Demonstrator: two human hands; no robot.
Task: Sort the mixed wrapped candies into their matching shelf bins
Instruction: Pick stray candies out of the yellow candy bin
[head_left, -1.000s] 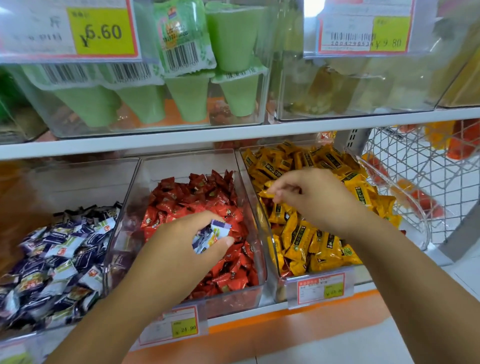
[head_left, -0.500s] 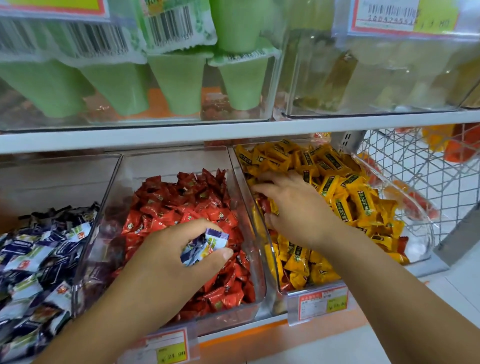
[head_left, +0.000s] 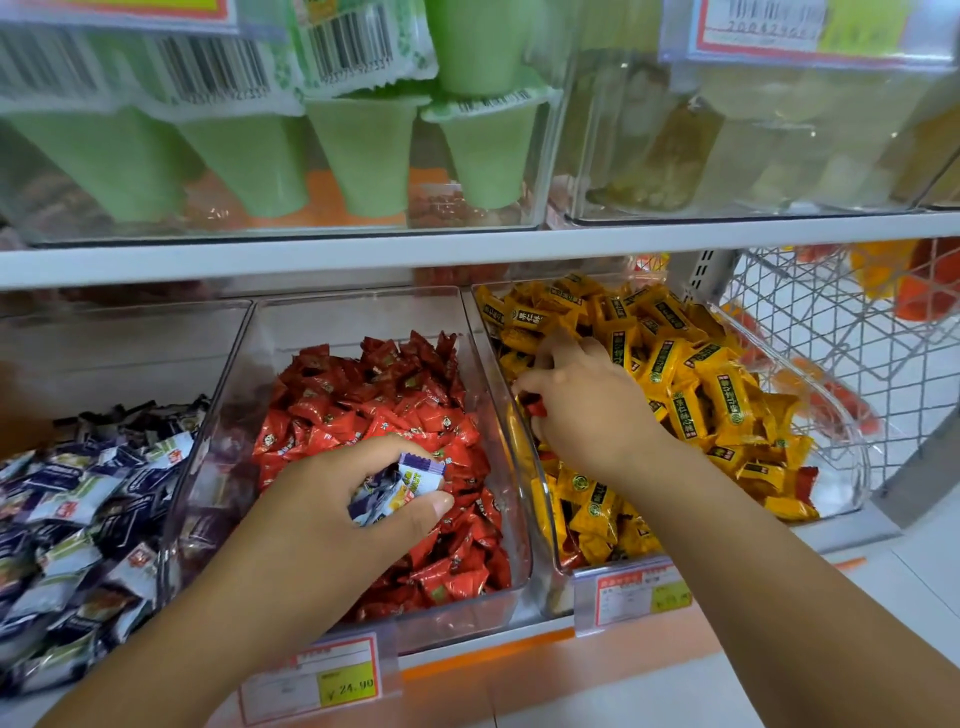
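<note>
Middle bin (head_left: 358, 301) holds red candies (head_left: 374, 400). Over its front, our left hand (head_left: 332, 499) grips purple-and-white candies (head_left: 410, 480). In the yellow-candy bin (head_left: 852, 457) just right of it, our right hand (head_left: 587, 410) pinches a red stray (head_left: 536, 409). Left of it: purple candy heap (head_left: 88, 499).

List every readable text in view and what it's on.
"¥ 24.90": price label under the red candy bin.
Tag on the yellow candy bin: blurred, unreadable.
Upper-shelf tag, barcode digits, candy wrappers: too blurred or small.
</note>
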